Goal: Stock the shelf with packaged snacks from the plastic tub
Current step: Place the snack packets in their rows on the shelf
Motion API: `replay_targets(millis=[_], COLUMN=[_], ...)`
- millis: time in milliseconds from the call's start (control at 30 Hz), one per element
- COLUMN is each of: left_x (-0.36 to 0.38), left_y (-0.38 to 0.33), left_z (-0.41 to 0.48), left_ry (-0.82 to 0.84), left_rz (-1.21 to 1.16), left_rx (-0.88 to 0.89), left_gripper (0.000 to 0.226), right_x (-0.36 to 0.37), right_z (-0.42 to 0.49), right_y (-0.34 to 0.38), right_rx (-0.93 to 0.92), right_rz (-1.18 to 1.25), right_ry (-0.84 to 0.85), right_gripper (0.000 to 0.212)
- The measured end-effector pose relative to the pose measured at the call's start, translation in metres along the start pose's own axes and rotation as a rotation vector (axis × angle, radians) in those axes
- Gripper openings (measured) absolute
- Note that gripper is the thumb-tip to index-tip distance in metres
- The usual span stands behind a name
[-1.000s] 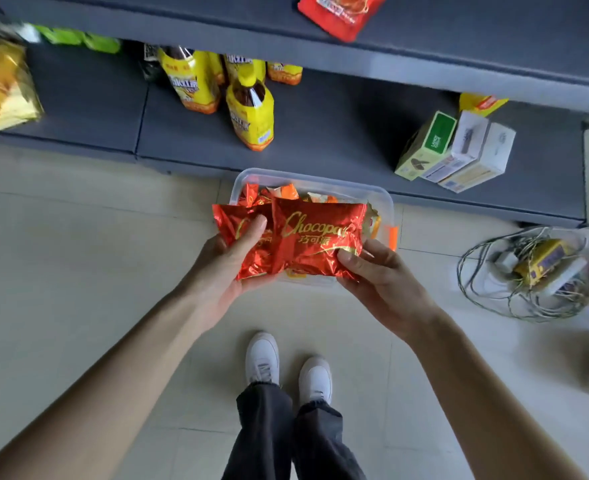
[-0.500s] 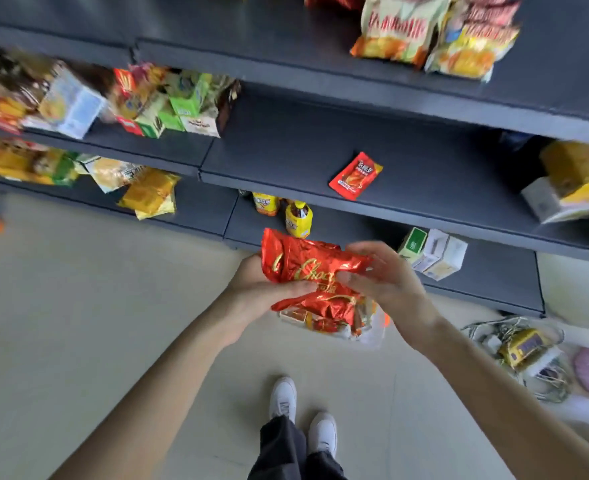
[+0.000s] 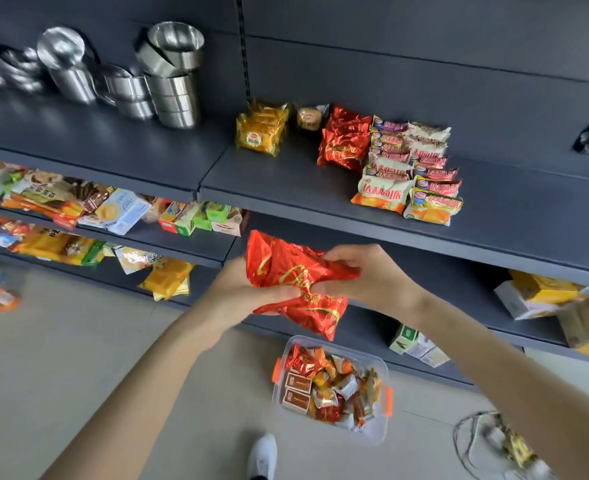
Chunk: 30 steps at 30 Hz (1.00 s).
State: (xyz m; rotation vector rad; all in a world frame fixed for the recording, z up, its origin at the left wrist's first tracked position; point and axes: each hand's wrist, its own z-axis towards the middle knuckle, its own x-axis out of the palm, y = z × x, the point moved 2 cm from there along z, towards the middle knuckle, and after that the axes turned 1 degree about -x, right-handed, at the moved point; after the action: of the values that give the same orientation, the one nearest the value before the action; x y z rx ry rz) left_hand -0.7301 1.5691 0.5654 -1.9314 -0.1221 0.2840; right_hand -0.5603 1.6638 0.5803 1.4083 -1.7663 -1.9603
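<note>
Red foil Chocopie packets (image 3: pixel 294 282) hang in front of the dark shelving, gripped from both sides. My left hand (image 3: pixel 241 289) curls round their left edge and my right hand (image 3: pixel 369 278) pinches their right edge. Below them on the floor stands the clear plastic tub (image 3: pixel 379 431) with orange latches, holding several mixed snacks. On the upper shelf (image 3: pixel 286 188) lie more red packets (image 3: pixel 343 142), yellow packets (image 3: pixel 260 133) and rows of white-and-orange packets (image 3: pixel 407 174).
Steel cups and pots (image 3: pixel 168 77) stand at the upper shelf's left. Lower shelves carry boxes and bags (image 3: pixel 113 211). Cartons (image 3: pixel 414 344) sit on the bottom shelf. A tangle of cables (image 3: pixel 493 441) lies on the floor at the right. My shoe (image 3: pixel 261 457) is near the tub.
Both hands have lifted the red packets up from the tub to shelf height. The view has risen from the floor to the upper shelves.
</note>
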Motion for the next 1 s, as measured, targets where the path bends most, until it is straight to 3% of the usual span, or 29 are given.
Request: replay_targets(millis=[233, 300, 400, 567, 700, 867, 1000], left_x=[-0.061, -0.083, -0.105, -0.098, -0.083, -0.071, -0.067], left_y=[-0.006, -0.003, -0.003, -0.007, -0.005, -0.006, -0.011], left_z=[0.086, 0.114, 0.151, 0.200, 0.232, 0.255, 0.264], left_ry=[-0.111, -0.173, -0.199, -0.158, -0.157, -0.134, -0.112], left_rz=[-0.338, -0.383, -0.419, -0.382, -0.188, -0.099, -0.104], left_rx=[-0.022, -0.060, -0.079, -0.045, 0.009, 0.026, 0.023], left_gripper=[0.023, 0.015, 0.020, 0.015, 0.031, 0.029, 0.015], right_x=[-0.022, -0.035, -0.055, -0.084, -0.104, -0.119, -0.124], right_z=[0.104, 0.136, 0.173, 0.213, 0.248, 0.283, 0.294], right_y=[0.012, 0.007, -0.005, -0.014, -0.030, -0.054, -0.071], right_rx=[0.089, 0.110, 0.132, 0.147, 0.189, 0.204, 0.192], right_rz=[0.003, -0.039, -0.194, -0.747, -0.842, -0.873, -0.880], right_ry=[-0.065, -0.120, -0.238, -0.296, -0.302, -0.302, -0.293], right_gripper=[0.020, 0.020, 0.022, 0.035, 0.047, 0.052, 0.050])
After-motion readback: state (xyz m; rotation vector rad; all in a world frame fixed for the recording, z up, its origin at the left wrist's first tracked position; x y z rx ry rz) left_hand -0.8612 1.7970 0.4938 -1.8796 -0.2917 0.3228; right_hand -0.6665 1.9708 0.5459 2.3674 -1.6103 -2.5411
